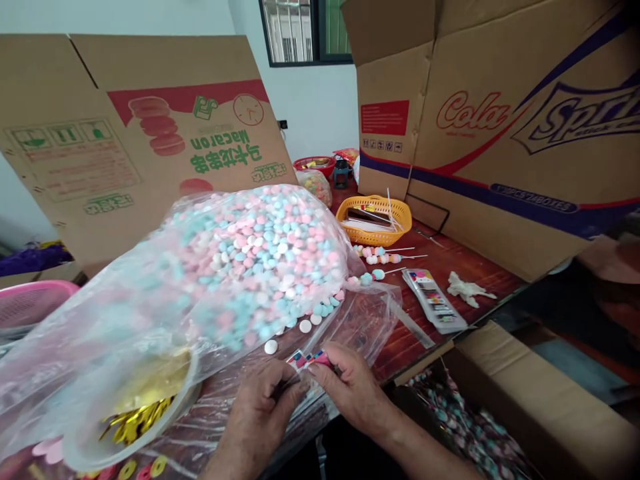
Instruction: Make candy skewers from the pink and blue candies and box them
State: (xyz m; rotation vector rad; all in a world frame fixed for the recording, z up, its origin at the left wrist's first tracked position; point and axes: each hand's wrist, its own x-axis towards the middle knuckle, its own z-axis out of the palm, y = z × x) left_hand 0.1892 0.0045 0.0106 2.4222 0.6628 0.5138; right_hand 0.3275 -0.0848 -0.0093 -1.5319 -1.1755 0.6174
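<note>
Head view, looking down at our two hands meeting at the near edge of a dark wooden table [450,260]. Our left hand [263,400] is curled, fingers pressed together on a small packet [310,360] printed in pink, blue and white; our right hand [353,387] pinches the same packet from the other side, thumb and fingertips closed on it. The packet sits between both hands, just above the table edge, on crinkled clear plastic [365,320]. Just behind our hands lies a big clear bag [240,267] heaped with pink, blue and white candies, and a few loose candies [305,326] lie beside its mouth. At lower left a clear bowl [130,407] holds gold foil pieces, partly under the bag. Farther back on the table are candy skewers [380,257], a yellow basket [375,220] holding sticks and packets, a stack of flat packets [435,300] and a crumpled white scrap [467,288]. Large cardboard boxes stand behind: a macaron box [140,133] on the left, a cola box [500,120] on the right. An open carton [525,400] below the table at right holds wrapped sweets. A pink basket [30,300] shows at far left.
</note>
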